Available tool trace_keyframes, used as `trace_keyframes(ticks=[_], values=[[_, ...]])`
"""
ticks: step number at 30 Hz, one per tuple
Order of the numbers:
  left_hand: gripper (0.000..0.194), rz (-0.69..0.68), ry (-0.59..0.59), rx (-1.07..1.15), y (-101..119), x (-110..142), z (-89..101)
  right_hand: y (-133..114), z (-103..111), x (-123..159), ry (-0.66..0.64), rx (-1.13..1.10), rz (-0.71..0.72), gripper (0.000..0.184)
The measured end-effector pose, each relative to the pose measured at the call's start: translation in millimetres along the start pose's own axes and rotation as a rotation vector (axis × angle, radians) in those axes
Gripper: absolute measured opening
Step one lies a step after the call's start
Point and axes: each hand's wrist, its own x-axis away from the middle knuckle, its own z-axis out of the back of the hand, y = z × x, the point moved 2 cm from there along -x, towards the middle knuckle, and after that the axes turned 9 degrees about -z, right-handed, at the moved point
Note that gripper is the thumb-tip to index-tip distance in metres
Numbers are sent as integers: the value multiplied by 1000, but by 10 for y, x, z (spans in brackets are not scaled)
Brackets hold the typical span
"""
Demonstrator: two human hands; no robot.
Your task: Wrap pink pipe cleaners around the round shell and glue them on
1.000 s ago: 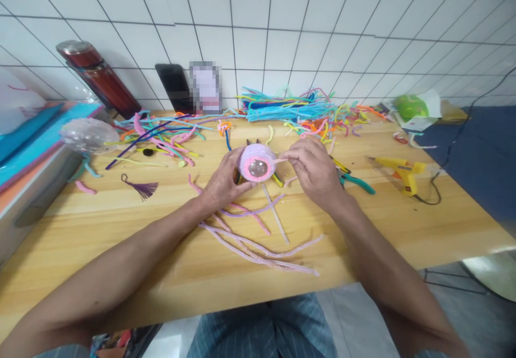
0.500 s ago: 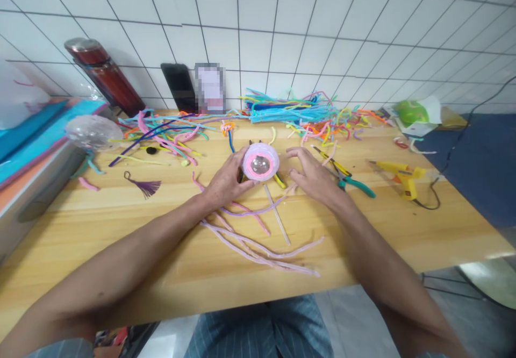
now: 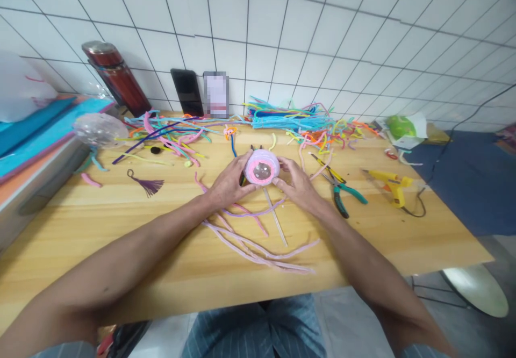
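Observation:
Between my two hands sits a round ornament (image 3: 262,159) wound in lilac and pink pipe cleaner, with a shiny clear dome in its middle. My left hand (image 3: 230,181) grips its left side, thumb at the lower edge. On the other side my right hand (image 3: 296,181) closes on the right edge with thumb and fingers. A clear thin stick (image 3: 277,221) lies on the table just below the ornament. Lilac and pink pipe cleaners (image 3: 258,250) are spread in front of my wrists. Dark tips poke up behind the ornament; its underside is hidden.
Pliers with teal handles (image 3: 341,197), a yellow cutter (image 3: 328,169) and a yellow glue gun (image 3: 397,186) lie to the right. A purple tassel (image 3: 147,183) is at left. Along the wall are bundled pipe cleaners (image 3: 282,119), two phones (image 3: 187,92) and a red thermos (image 3: 116,78).
My right hand has moved left from beside the ornament and now grips its right edge. The ornament is tipped slightly. The whole view has shifted a little.

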Motion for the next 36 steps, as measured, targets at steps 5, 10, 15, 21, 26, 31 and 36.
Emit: trace_keyframes(ticks=[5,10,15,21,26,31,36], values=[[91,43,-3,7,25,-23,12,-38,-33,3,-27,1,8,64],[93,39,-1,10,20,-16,2,-3,-62,1,-46,-50,-34,66],[92,46,11,3,-3,-23,6,50,-103,-4,-51,-98,-35,67],[97,51,-7,-20,11,-34,0,90,-165,-18,-23,-72,-41,68],[94,55,1,-18,1,-41,-5,119,-193,-21,-13,-58,-23,67],[95,61,14,-23,-42,-11,4,93,-140,-15,-14,-26,-9,68],[106,87,88,-55,-119,40,12,50,-62,-10,27,50,-8,72]])
